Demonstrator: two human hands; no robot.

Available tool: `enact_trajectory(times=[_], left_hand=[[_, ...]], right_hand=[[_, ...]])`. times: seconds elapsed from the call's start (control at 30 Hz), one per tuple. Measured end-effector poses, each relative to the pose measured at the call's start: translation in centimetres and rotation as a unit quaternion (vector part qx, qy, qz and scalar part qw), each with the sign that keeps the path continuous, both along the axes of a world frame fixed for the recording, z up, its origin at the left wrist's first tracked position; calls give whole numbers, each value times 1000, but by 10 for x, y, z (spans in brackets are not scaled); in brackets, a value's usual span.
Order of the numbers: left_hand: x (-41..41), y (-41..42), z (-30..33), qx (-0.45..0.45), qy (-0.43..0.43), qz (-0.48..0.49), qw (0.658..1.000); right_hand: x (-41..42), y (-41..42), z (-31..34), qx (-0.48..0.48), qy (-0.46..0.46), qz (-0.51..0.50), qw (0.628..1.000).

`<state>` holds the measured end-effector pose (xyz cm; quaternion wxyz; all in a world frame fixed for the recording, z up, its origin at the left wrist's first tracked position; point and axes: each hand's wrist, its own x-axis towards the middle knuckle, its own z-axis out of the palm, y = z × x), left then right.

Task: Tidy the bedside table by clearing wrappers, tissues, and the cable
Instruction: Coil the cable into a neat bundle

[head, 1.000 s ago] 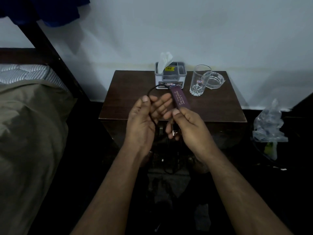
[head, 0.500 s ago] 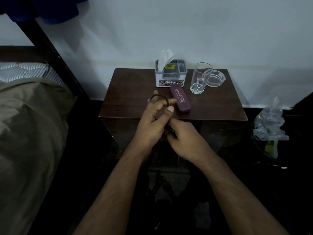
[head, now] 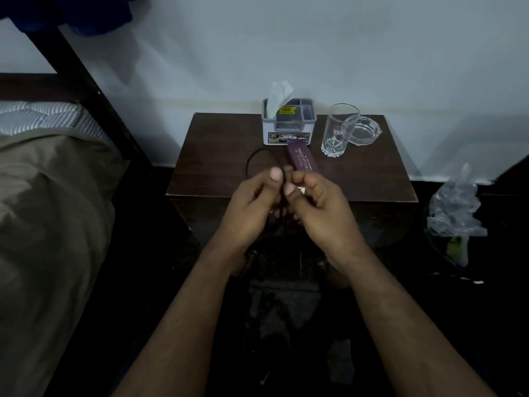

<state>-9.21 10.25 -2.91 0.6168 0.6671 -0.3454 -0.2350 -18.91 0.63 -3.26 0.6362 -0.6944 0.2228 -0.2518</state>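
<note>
A thin black cable [head: 254, 156] loops over the front of the dark wooden bedside table [head: 217, 167]. My left hand [head: 252, 207] pinches the cable between thumb and fingers. My right hand [head: 317, 207] is closed on the cable right beside it, with a small pale plug end showing at its thumb. More of the cable hangs dark below my hands. A white tissue [head: 279, 97] sticks up from the grey organiser box [head: 289, 124] at the table's back.
A purple glasses case [head: 303, 160] lies just beyond my hands. A drinking glass [head: 337, 130] and a glass ashtray [head: 363, 130] stand at the back right. A bed [head: 51, 196] is on the left. A crumpled clear plastic bag [head: 455, 207] sits low at the right.
Both hands have risen from below the table's front edge and come together over it. The cable loop now sticks out farther to the left above my left thumb.
</note>
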Motion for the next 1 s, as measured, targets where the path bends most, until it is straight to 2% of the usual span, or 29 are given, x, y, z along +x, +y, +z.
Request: enact_trajectory(times=[0.07,0.13,0.2,0.3,0.37,0.47,0.57,0.63,0.7,0.77,0.9,0.93,0.97,1.0], left_hand=[[1,0,-12,54,-145,-44,987],[0,-2,-19,82,-188,-61,977],[-1,-3,-17,59,-138,-66,986],[-1,-1,-10,27,48,-136,989],[-4,0,-8,32,89,-169,981],[-5,-1,-10,46,75,-164,982],[0,-4,-16,59,-31,-96,993],[3,-5,-14,37,-23,-64,997],[8,-4,-13,17,-22,-56,998],[10,-2,-15,26,-68,-68,995],[12,-1,-22,146,-222,-26,964],[10,-1,-18,144,-235,-18,961],[9,-2,-15,104,-207,-28,972],[6,-3,-12,47,-138,-53,988]], right_hand=[[0,-7,-2,6,0,-53,999],[-1,-9,-5,23,13,-75,997],[-2,-9,-4,35,15,-83,996],[-5,-8,2,36,-5,-89,995],[-7,-8,3,9,-7,-91,996],[-8,-10,1,-43,2,-114,993],[-10,-15,1,-127,36,-146,980],[-12,-19,3,-159,33,-151,975],[-12,-22,3,-161,24,-139,977],[-12,-21,1,-164,31,-125,978],[-9,-18,-3,-152,20,-137,979],[-8,-18,-5,-132,14,-139,981],[-7,-18,-6,-109,12,-136,985],[-6,-18,-6,-81,13,-126,989]])
